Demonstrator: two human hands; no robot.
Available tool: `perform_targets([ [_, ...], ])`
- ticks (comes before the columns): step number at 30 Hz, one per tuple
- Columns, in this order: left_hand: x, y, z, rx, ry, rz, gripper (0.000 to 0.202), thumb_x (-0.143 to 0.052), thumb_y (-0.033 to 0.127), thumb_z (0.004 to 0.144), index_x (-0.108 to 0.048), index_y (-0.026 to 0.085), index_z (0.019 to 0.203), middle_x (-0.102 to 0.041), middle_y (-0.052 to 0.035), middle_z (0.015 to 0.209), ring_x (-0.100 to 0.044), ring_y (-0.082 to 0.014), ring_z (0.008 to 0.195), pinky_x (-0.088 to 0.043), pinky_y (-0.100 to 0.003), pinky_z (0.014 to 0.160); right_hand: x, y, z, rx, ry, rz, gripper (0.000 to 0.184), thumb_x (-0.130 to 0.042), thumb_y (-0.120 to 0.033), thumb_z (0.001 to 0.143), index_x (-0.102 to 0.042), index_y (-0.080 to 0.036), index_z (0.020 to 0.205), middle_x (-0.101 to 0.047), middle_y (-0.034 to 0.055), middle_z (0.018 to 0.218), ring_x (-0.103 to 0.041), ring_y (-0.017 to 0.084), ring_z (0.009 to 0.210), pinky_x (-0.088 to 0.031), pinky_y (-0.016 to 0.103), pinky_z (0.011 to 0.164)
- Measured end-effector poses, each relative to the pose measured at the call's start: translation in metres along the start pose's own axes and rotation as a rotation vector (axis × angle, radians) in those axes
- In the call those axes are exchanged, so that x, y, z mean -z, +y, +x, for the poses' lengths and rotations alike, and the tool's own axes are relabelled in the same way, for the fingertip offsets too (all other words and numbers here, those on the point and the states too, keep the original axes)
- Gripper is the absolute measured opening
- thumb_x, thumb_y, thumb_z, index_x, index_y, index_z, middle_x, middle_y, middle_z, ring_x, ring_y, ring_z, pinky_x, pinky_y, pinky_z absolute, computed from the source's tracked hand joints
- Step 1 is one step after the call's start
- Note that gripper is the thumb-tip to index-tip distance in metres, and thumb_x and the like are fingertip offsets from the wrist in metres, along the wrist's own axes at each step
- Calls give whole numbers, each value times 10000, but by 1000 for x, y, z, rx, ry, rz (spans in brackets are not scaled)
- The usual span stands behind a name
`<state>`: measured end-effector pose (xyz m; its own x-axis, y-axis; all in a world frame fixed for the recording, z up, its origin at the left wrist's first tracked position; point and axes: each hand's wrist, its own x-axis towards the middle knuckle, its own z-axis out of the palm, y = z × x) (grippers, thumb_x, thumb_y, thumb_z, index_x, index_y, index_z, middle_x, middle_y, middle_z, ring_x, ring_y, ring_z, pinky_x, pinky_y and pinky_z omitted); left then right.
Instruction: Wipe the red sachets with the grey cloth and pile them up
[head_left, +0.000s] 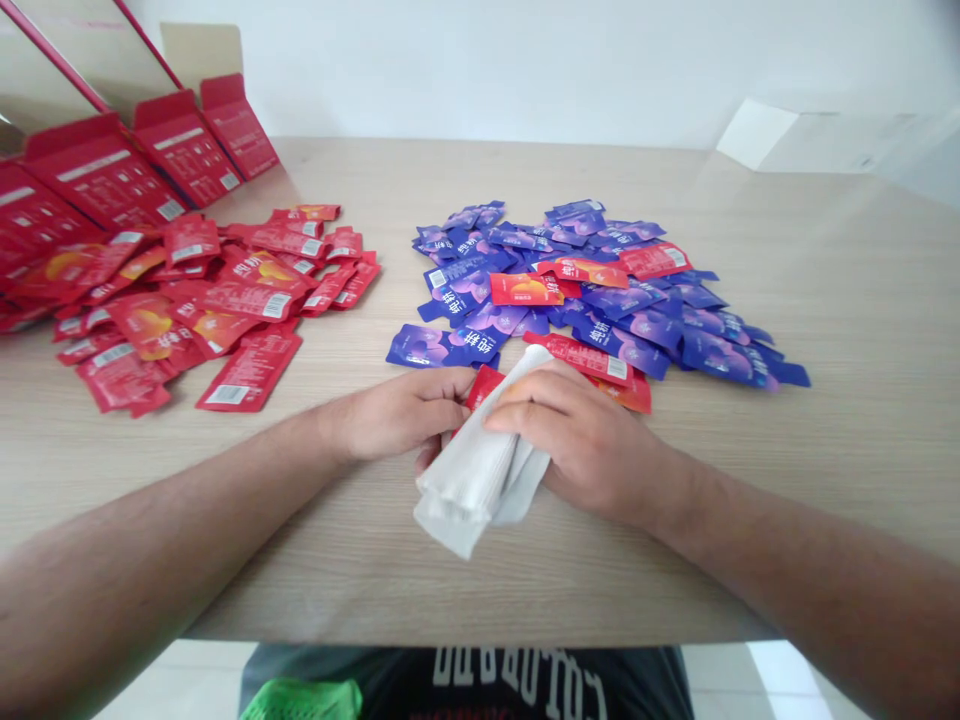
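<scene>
In my right hand (600,435) is a bunched stack of thin white bags (469,475), slanting toward the table's front edge, the fingers wrapped over its upper part. Beside it, my left hand (409,410) is closed with thumb and fingers on a red packet (484,387), which is partly hidden behind the white bags. Just beyond the hands lies a heap of blue-purple packets (465,285), with several red packets (529,289) on top and along its near side. My left fingertips are partly covered by the white bags.
A pile of red packets (255,285) spreads over the table's left side. Behind it stand red cartons (112,175) with raised flaps. A white box (814,140) sits at the back right. The table's front edge (480,642) is close to my body.
</scene>
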<state>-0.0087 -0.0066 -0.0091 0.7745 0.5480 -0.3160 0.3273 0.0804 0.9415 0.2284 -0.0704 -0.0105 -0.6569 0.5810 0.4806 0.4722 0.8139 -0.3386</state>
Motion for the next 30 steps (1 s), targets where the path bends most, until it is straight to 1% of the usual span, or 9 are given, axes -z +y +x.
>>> perform_targets([
  [3,0,1,1,-34,-5,80,78,-562,215,908,-621,170,931,-631,-10,788,-622,-137,674,-498,-207,574,-2,1,2,-32,86,5,273,-622,-84,925,-657,-155,1186,-692,121,1177,-598,281,1121,-510,481,1005],
  [7,-1,2,1,-61,-24,160,117,-548,210,917,-639,181,985,-639,-11,831,-622,-147,702,-506,-223,604,-2,0,5,43,30,-11,210,-607,-129,970,-667,-138,1171,-700,128,1214,-589,276,1168,-500,460,1041],
  [10,-2,2,1,-62,-31,160,121,-544,214,924,-638,181,992,-637,-9,815,-611,-142,672,-505,-229,601,-1,0,5,28,35,4,213,-585,-131,985,-659,-146,1184,-700,131,1218,-603,271,1170,-512,462,1034],
  [13,-2,1,2,-64,-40,132,121,-556,232,928,-639,177,997,-630,-4,797,-588,-127,621,-487,-219,562,-1,-1,5,3,79,-6,224,-582,-126,984,-654,-143,1195,-700,137,1209,-615,271,1162,-521,472,1026],
  [17,-2,0,2,-5,-49,69,117,-563,250,931,-617,176,1003,-600,16,743,-553,-107,555,-446,-196,496,-1,-5,5,75,-5,-24,216,-528,-169,1031,-666,-150,1197,-699,128,1234,-600,266,1192,-511,478,1061],
  [22,-2,-3,4,-19,91,-47,103,-636,233,878,-551,178,862,-577,35,717,-545,-83,573,-427,-160,491,-4,-8,5,20,36,-39,215,-554,-165,1019,-669,-151,1200,-713,114,1208,-601,267,1157,-517,460,1037],
  [24,-2,-5,5,2,135,-109,129,-641,232,874,-520,187,863,-568,43,705,-560,-86,559,-442,-159,475,-7,-13,6,84,-23,-50,215,-527,-190,1041,-684,-141,1180,-722,109,1209,-600,257,1139,-518,442,1026],
  [27,-2,-7,6,25,125,-162,137,-631,253,898,-512,192,930,-594,34,710,-595,-104,539,-493,-181,466,-11,-20,7,216,-131,-54,239,-486,-208,1066,-718,-162,1102,-748,79,1163,-612,231,1064,-539,406,951],
  [30,0,-10,7,29,110,-165,144,-628,272,919,-524,188,972,-621,21,720,-621,-113,550,-506,-182,467,-11,-21,7,183,-107,-73,245,-484,-216,1071,-718,-164,1120,-749,75,1164,-603,227,1054,-529,398,940],
])
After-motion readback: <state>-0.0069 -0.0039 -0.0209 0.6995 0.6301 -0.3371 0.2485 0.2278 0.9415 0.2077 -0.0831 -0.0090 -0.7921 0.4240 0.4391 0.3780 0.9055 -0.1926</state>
